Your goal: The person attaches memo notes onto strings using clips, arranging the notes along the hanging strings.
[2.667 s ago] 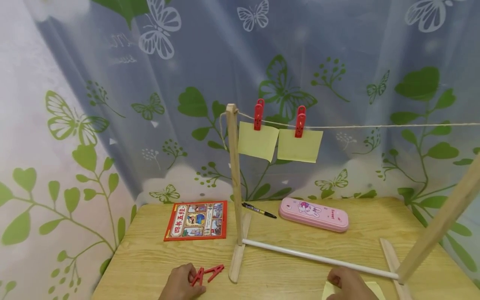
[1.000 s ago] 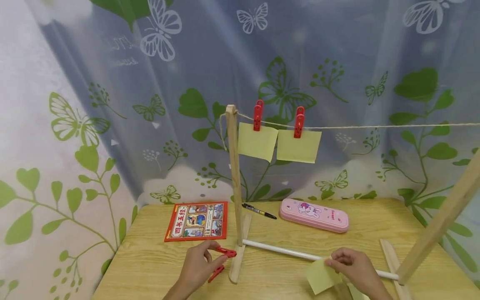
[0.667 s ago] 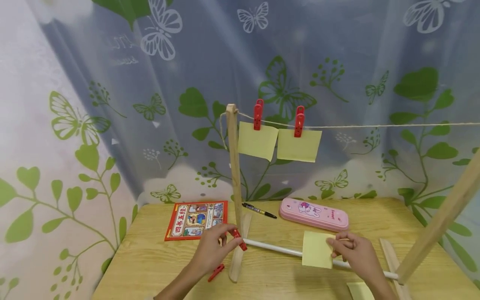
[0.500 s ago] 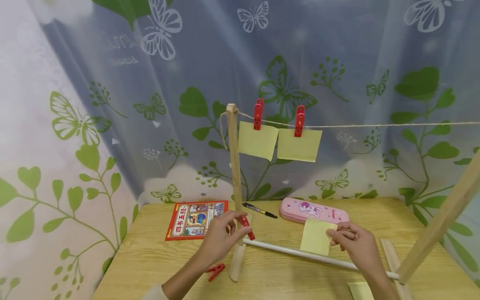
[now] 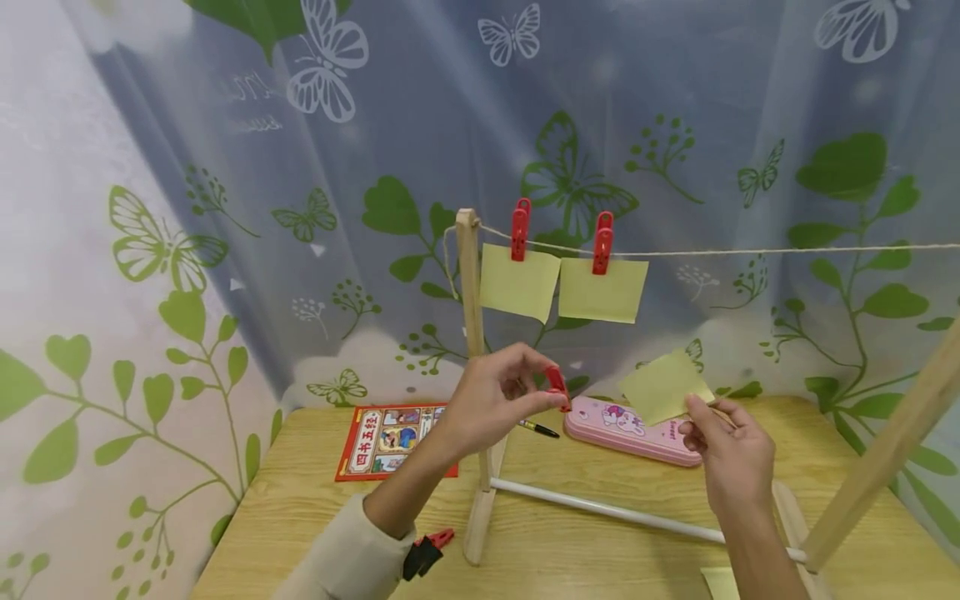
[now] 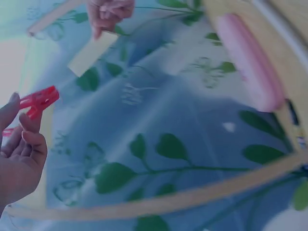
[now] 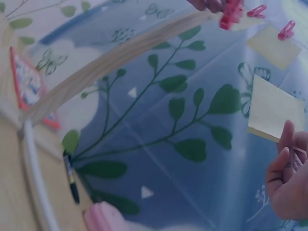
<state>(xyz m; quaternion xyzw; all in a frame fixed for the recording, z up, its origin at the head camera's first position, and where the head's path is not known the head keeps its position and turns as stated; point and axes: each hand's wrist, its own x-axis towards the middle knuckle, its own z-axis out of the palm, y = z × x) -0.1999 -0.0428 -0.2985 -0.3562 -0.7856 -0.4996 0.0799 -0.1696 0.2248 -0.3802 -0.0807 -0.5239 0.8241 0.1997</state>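
My left hand (image 5: 495, 396) pinches a red clothespin (image 5: 557, 388) between thumb and fingers, below the string (image 5: 720, 252). In the left wrist view the same clothespin (image 6: 40, 100) points away from the fingertips. My right hand (image 5: 731, 450) holds a yellow sticky note (image 5: 666, 387) by its lower right corner, tilted, in front of the pencil case. The right wrist view shows that note (image 7: 275, 109) between thumb and fingers. Two yellow notes (image 5: 519, 282) hang side by side from the string, each under a red clothespin (image 5: 602, 243).
The wooden frame has a left post (image 5: 470, 292), a right post (image 5: 892, 450) and a white crossbar (image 5: 607, 507). Behind it lie a pink pencil case (image 5: 637, 433), a pen (image 5: 540, 429) and a red book (image 5: 393, 437). Another clothespin (image 5: 444, 538) and a yellow note (image 5: 720, 582) lie in front.
My left hand has picked up a clothespin from the table and raised it toward the string. My right hand has lifted a sticky note off the table, up past the crossbar.
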